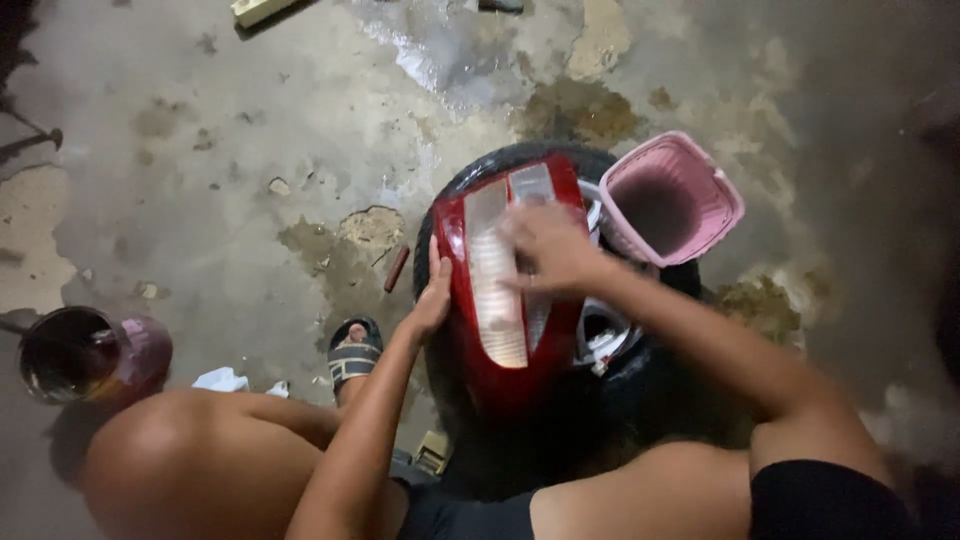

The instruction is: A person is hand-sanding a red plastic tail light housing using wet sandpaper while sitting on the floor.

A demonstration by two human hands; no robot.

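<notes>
A red tail-light lens with clear panels (500, 300) lies on top of a black tyre with a silver wheel (610, 340) on the concrete floor. My left hand (432, 300) holds the lens by its left edge, fingers wrapped against the red plastic. My right hand (550, 248) presses flat on the upper clear part of the lens; it is blurred, and whether it holds a cloth I cannot tell.
A pink plastic basket (668, 198) rests against the tyre's far right side. A round tin of dark liquid (72, 352) stands at the left. My sandalled foot (354, 355) and knees are below. Wet patches and a small red stick (396, 269) mark the floor.
</notes>
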